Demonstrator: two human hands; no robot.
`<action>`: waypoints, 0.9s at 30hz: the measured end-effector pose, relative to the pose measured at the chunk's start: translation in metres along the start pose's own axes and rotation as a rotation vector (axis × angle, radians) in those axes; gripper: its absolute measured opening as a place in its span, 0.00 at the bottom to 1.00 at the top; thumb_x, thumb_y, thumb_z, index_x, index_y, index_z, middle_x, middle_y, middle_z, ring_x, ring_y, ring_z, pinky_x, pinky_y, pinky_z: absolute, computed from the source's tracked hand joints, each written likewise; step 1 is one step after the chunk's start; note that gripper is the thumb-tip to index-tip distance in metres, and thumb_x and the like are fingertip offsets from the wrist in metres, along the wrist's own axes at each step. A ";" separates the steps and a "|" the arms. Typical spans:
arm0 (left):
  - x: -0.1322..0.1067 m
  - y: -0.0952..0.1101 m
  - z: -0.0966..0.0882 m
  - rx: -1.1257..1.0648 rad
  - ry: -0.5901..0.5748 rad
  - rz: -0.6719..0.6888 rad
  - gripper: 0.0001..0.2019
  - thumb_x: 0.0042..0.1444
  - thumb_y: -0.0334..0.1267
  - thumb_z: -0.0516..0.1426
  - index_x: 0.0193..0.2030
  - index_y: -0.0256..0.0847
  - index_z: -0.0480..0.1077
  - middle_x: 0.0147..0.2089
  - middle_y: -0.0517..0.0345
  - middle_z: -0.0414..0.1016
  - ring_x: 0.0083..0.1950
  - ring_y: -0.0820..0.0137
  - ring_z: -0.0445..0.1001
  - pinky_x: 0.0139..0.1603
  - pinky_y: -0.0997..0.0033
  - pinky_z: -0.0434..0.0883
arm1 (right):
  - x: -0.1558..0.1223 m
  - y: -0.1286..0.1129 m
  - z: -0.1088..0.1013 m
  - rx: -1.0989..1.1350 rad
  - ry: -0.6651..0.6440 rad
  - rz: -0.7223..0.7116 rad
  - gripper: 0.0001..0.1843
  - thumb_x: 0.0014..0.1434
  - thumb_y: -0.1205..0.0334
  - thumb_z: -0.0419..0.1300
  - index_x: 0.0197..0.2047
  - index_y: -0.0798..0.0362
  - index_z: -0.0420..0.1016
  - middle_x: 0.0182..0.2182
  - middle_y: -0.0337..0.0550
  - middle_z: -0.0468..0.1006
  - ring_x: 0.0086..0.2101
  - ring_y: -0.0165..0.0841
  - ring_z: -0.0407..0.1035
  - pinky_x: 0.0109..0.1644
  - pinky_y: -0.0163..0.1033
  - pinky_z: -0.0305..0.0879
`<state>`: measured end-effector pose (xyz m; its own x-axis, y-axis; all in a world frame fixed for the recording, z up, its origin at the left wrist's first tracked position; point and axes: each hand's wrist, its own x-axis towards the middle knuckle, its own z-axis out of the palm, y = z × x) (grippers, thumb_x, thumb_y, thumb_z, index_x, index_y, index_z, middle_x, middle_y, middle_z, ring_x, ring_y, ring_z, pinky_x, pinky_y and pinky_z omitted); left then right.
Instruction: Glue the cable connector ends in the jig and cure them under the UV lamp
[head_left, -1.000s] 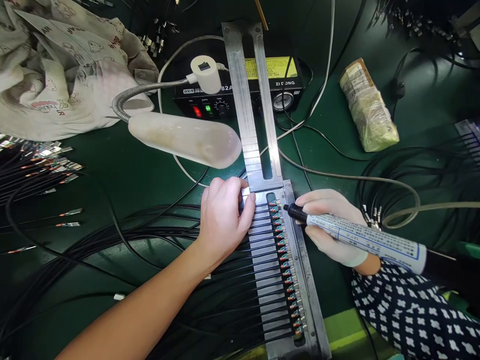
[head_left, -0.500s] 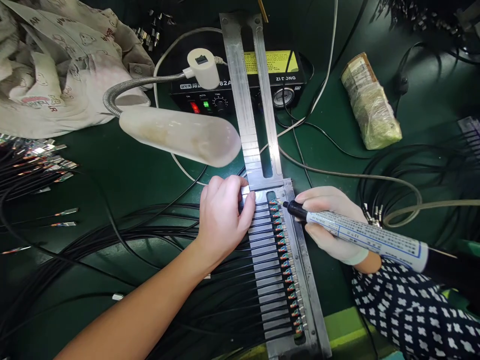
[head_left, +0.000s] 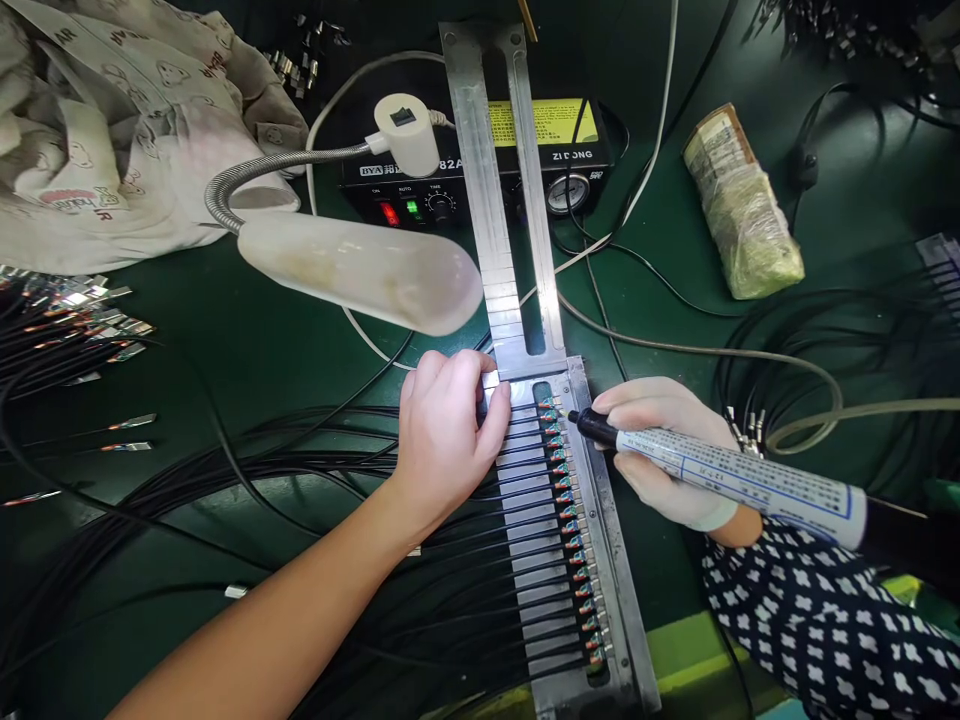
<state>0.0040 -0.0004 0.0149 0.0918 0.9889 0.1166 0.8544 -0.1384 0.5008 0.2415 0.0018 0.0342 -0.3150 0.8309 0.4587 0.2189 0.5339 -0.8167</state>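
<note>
My bare left hand (head_left: 450, 430) is closed on the left edge of a slotted metal fixture (head_left: 536, 590), thumb on top. Black cables (head_left: 442, 600) lie side by side across this fixture, their stripped ends with coloured wires in a row of small metal connectors (head_left: 574, 528). In a white glove, my right hand (head_left: 671, 450) grips a glue dispensing syringe (head_left: 739, 480) with a printed label and black front end. Its thin tip points left, just over the wires near the top of the row; whether it touches them I cannot tell.
A second metal fixture (head_left: 480, 170) leans over the black dispenser controller (head_left: 405, 207) behind. The white gooseneck lamp (head_left: 360, 270) hangs left of it. Printed cloth (head_left: 150, 150) and cable bundles (head_left: 67, 310) lie left. A plastic-wrapped block (head_left: 742, 205) and a hose (head_left: 750, 352) lie right.
My right hand and the syringe have shifted slightly down and to the right, the tip passing from the topmost wires towards those just below. My left hand stays in place.
</note>
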 end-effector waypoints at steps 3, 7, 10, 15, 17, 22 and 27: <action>0.000 0.000 0.000 0.002 0.000 -0.004 0.06 0.67 0.41 0.53 0.41 0.42 0.66 0.35 0.55 0.69 0.41 0.61 0.67 0.41 0.60 0.63 | 0.000 0.000 0.000 -0.009 0.009 0.002 0.15 0.54 0.69 0.67 0.46 0.51 0.78 0.42 0.48 0.82 0.41 0.41 0.79 0.45 0.46 0.79; 0.000 0.000 0.000 0.000 0.001 -0.004 0.06 0.67 0.41 0.53 0.41 0.43 0.66 0.35 0.55 0.69 0.41 0.60 0.67 0.41 0.60 0.63 | 0.000 0.001 0.001 -0.006 0.008 0.006 0.15 0.54 0.68 0.68 0.46 0.51 0.78 0.41 0.49 0.82 0.41 0.41 0.79 0.45 0.46 0.79; 0.000 0.000 0.000 0.000 0.005 0.001 0.05 0.66 0.41 0.53 0.41 0.43 0.66 0.35 0.55 0.70 0.41 0.61 0.67 0.41 0.60 0.63 | 0.000 0.001 0.001 -0.011 0.013 0.013 0.15 0.54 0.69 0.68 0.46 0.51 0.78 0.41 0.48 0.82 0.41 0.40 0.79 0.46 0.46 0.79; 0.001 0.000 0.000 -0.003 0.007 0.001 0.06 0.66 0.41 0.54 0.41 0.42 0.66 0.35 0.55 0.70 0.40 0.61 0.66 0.41 0.60 0.62 | 0.001 0.001 0.002 -0.007 0.023 0.002 0.17 0.54 0.70 0.67 0.47 0.51 0.78 0.42 0.48 0.82 0.42 0.41 0.79 0.46 0.47 0.79; 0.001 0.000 0.000 -0.007 0.007 -0.001 0.06 0.66 0.41 0.53 0.41 0.42 0.66 0.34 0.55 0.70 0.40 0.61 0.66 0.41 0.60 0.62 | 0.002 0.001 0.002 -0.015 0.020 0.011 0.16 0.54 0.70 0.67 0.47 0.50 0.78 0.42 0.48 0.82 0.42 0.41 0.79 0.46 0.47 0.79; 0.001 0.000 0.001 -0.004 0.006 -0.005 0.06 0.66 0.41 0.53 0.41 0.43 0.66 0.34 0.55 0.69 0.41 0.60 0.66 0.42 0.60 0.63 | 0.003 0.001 0.001 -0.033 0.006 -0.002 0.15 0.55 0.69 0.67 0.46 0.50 0.78 0.41 0.47 0.82 0.41 0.40 0.79 0.46 0.47 0.79; 0.000 0.000 0.001 -0.006 0.008 -0.002 0.06 0.66 0.41 0.53 0.41 0.43 0.66 0.34 0.55 0.69 0.41 0.61 0.66 0.42 0.60 0.63 | 0.000 0.003 -0.001 -0.028 -0.022 0.004 0.17 0.55 0.69 0.68 0.48 0.50 0.78 0.43 0.48 0.82 0.43 0.41 0.78 0.48 0.48 0.79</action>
<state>0.0044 0.0000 0.0138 0.0861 0.9887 0.1229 0.8514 -0.1371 0.5064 0.2432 0.0039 0.0322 -0.3343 0.8297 0.4470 0.2459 0.5347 -0.8085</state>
